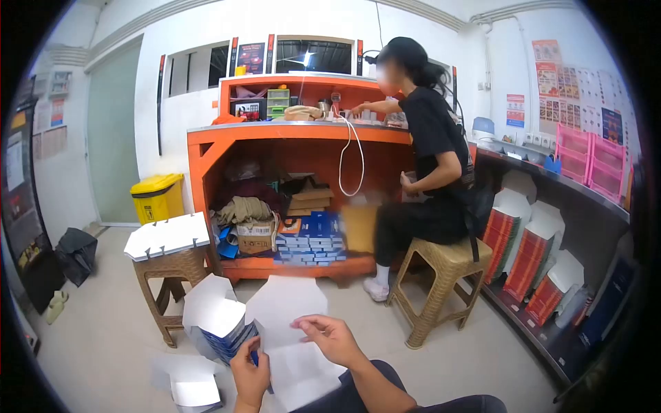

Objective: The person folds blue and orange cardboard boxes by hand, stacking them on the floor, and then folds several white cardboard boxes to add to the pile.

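A partly unfolded cardboard box (pixel 296 372), white inside with blue showing at its left edge, lies across my lap. My left hand (pixel 249 372) grips its left side, thumb up along the edge. Over the middle of the white panel hovers my right hand (pixel 332 339), its fingers loosely curved and thumb and fingertips a little apart. The raised lid panel (pixel 288 303) leans away from me. Just left of my hands stands a stack of nested blue-and-white boxes (pixel 224 323). A further open box (pixel 195 392) rests on the floor, low on the left.
A wicker-pattern stool (pixel 165 275) carries flat white boards (pixel 167 236). Ahead, a person (pixel 437 138) sits on another stool (pixel 441 275) at an orange counter (pixel 296 132). Blue boxes (pixel 310 241) are piled beneath it. A shelf (pixel 530 323) at right holds red box stacks (pixel 527 265).
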### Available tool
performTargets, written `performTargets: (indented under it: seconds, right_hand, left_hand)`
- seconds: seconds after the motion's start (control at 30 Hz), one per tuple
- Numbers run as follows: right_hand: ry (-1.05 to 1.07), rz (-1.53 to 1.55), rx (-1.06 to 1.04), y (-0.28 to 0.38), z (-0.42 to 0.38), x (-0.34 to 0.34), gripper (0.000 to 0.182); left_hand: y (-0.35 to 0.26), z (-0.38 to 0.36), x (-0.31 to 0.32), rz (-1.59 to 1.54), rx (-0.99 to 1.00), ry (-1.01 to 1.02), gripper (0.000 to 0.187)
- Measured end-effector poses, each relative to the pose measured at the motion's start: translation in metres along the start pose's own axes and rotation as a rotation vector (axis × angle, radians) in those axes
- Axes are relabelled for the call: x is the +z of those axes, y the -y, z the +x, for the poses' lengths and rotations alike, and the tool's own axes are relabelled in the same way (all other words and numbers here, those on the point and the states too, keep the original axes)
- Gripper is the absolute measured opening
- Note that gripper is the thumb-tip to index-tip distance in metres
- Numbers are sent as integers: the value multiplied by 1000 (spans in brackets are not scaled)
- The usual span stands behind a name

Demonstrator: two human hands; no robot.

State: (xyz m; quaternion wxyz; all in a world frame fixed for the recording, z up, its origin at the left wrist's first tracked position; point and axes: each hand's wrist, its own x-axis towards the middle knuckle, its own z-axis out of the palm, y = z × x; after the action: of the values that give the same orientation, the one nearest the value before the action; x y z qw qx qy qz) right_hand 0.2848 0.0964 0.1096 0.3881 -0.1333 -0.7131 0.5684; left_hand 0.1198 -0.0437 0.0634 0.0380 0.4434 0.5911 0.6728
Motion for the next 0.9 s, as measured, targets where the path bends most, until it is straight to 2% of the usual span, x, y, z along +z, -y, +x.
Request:
performTargets:
  seconds: [0.1, 0.13, 0.23, 0.27, 0.33, 0.43, 0.5, 0.57, 0.6, 0.63, 0.67, 0.7, 0.73, 0.77, 0.83, 0.87, 0.9]
  right_hand:
    - [-343, -624, -114, -13, 8, -6, 45]
    - [-487, -1055, -325, -22, 11, -12, 57]
    - [-295, -696, 29, -105, 21, -38, 64]
    - [-153, -425, 230, -104, 23, -42, 62]
    - [142, 140, 611, -104, 22, -46, 58]
    - [138, 240, 461, -163, 20, -48, 55]
    - [1, 155, 263, -196, 26, -45, 49]
    - [38, 9, 375, -146, 28, -39, 49]
    - [-16, 22, 284, -157, 27, -35, 50]
    - [35, 65, 367, -152, 28, -33, 64]
    - [75, 414, 475, -144, 23, -35, 63]
    - [166, 640, 465, -141, 23, -39, 64]
    - [299, 731, 521, -130, 18, -48, 71]
    - [350, 921, 539, -124, 8, -41, 74]
    - [459, 1266, 487, -117, 20, -33, 81]
    - [480, 1175, 504, -122, 18, -29, 90]
    - [491, 1036, 495, -129, 12, -25, 90]
  left_hand:
    - [12, 7, -4, -115, -167, 5, 36]
    - [23, 11, -5, -180, -212, 2, 38]
    - [45, 21, -20, -353, -206, -39, 43]
    - [48, 25, -26, -416, -281, -33, 44]
    - [37, 34, -31, -406, -282, -46, 44]
    - [53, 38, -32, -339, -270, -71, 50]
    - [76, 35, -28, -261, -298, -88, 55]
    - [80, 36, -26, 22, -526, 59, 67]
    - [75, 32, -18, 61, -554, 52, 73]
    - [78, 27, -11, 318, -364, 76, 72]
    - [78, 27, -7, 264, -412, 20, 69]
    - [78, 27, -3, 207, -457, -40, 66]
    - [77, 28, 2, 150, -498, -102, 63]
    - [101, 24, 0, 46, -433, -165, 67]
    - [89, 31, -1, 324, -380, -224, 73]
    - [86, 33, -2, 353, -369, -230, 75]
    - [83, 32, -1, 379, -363, -229, 77]
